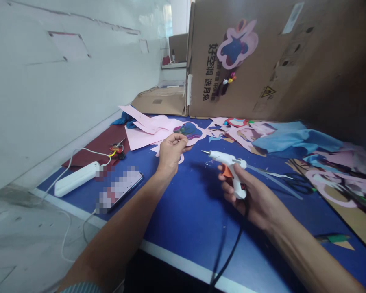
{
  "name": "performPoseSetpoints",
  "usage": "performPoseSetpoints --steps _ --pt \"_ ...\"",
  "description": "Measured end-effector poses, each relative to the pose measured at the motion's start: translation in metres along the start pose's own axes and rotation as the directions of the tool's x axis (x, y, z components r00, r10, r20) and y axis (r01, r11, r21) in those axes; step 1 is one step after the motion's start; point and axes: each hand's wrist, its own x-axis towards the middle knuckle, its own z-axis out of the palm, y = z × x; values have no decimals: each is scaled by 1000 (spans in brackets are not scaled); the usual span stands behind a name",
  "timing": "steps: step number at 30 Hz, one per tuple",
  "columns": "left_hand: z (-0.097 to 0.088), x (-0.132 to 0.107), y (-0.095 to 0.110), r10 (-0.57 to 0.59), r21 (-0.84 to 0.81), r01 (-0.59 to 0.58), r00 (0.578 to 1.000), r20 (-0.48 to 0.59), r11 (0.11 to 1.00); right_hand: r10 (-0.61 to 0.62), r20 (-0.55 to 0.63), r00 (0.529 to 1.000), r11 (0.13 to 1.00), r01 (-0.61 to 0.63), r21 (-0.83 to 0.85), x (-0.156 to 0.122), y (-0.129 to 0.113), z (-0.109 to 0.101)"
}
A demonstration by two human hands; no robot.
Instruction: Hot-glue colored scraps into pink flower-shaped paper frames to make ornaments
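Observation:
My right hand (250, 191) grips a white hot glue gun (227, 156) with an orange trigger. Its metal nozzle points left, and a clear glue stick (274, 181) juts from its rear. A thin strand hangs under the barrel. To the left of the nozzle, my left hand (172, 152) is closed in a pinch. Whatever lies between its fingertips is too small to make out. Just behind those fingertips is a pink flower-shaped cutout (200, 132) with a dark blue and purple centre; I cannot tell whether they touch it.
Pink sheets (149, 130), a phone (122, 189), a white power strip (77, 179) and keys (118, 150) occupy the left side. Scissors (295, 181), blue cloth (295, 140) and paper scraps lie right. A cardboard box (250, 93) stands behind, bearing a similar flower. The gun's black cord (232, 254) crosses the front edge.

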Motion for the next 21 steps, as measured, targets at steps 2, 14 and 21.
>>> performPoseSetpoints --steps 2,14,21 --pt "2 -3 -1 4 -1 -4 1000 16 1000 -75 -51 996 994 71 -89 -3 -1 4" --pt "13 -18 -10 -5 20 3 995 104 1000 -552 -83 830 658 372 -654 -17 2 11" --pt "18 -23 -13 -11 1 11 993 119 1000 -639 -7 769 539 442 -717 -17 6 13"
